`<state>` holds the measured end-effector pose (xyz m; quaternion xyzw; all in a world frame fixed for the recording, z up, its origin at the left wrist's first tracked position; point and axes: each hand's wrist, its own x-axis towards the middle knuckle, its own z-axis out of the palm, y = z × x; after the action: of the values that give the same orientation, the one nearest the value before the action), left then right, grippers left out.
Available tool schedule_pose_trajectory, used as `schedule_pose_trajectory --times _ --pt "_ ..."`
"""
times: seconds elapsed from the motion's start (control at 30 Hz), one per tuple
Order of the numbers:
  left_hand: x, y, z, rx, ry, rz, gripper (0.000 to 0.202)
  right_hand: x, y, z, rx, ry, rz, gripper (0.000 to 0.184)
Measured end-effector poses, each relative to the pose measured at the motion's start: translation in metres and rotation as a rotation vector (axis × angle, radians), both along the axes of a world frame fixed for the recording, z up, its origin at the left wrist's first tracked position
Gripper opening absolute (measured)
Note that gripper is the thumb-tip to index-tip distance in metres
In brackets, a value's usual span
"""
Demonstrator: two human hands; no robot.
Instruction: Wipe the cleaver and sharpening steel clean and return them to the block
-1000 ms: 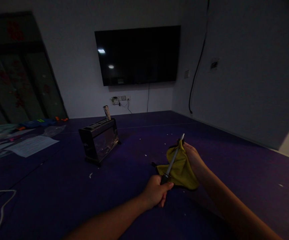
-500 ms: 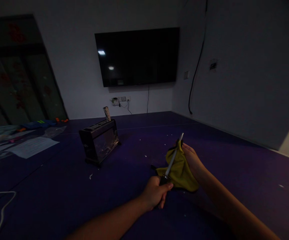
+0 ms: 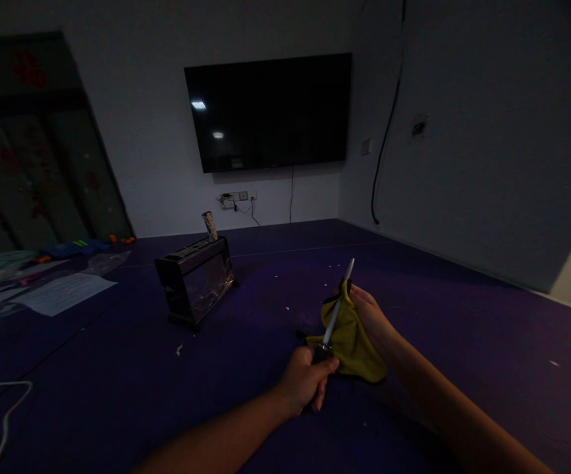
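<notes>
**Legible text: none**

No lettering, brand, number or sign can be read; the sheet of paper (image 3: 64, 292) on the floor shows only blurred print; the wall screen (image 3: 269, 112) is dark; the black appliance (image 3: 194, 279) bears no legible marking.

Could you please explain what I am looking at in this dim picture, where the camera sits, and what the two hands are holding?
There is no machine here. The picture comes from a camera worn on a person's head, looking forward and down, so the two bare arms reaching in from the bottom are that person's own. The left hand grips the dark handle of a thin metal rod, which points up and away. The right hand holds a yellow cloth against the rod. Below them lies a dark purple floor with small white specks. Farther back to the left stands a dark knife block with one handle sticking out of its top. Papers lie at the far left, and a white cord curls at the bottom left. A dark television hangs on the wall.
</notes>
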<state>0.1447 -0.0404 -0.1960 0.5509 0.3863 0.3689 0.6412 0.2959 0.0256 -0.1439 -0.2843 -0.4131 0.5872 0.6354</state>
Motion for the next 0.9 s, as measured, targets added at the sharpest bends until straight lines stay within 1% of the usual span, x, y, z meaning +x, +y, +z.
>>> schedule_pose_trajectory --times 0.13,0.3,0.5,0.63,0.9 --pt "0.0 -0.001 0.001 -0.009 -0.025 0.014 0.036 -0.005 0.0 -0.004 -0.04 -0.009 0.016 0.028" --pt "-0.001 0.0 0.0 -0.014 -0.055 0.023 0.039 -0.012 -0.001 -0.009 -0.012 -0.016 0.052 0.033" --pt "-0.001 0.001 -0.001 -0.022 -0.074 0.026 0.041 -0.017 -0.008 -0.004 0.005 -0.038 0.094 0.031" --pt "-0.001 0.0 -0.002 -0.006 -0.056 0.033 0.041 -0.017 -0.01 -0.001 -0.012 -0.066 0.08 0.03" --pt "0.001 0.002 -0.006 0.084 0.054 0.052 0.043 -0.017 -0.008 -0.003 -0.029 -0.036 0.023 0.024"
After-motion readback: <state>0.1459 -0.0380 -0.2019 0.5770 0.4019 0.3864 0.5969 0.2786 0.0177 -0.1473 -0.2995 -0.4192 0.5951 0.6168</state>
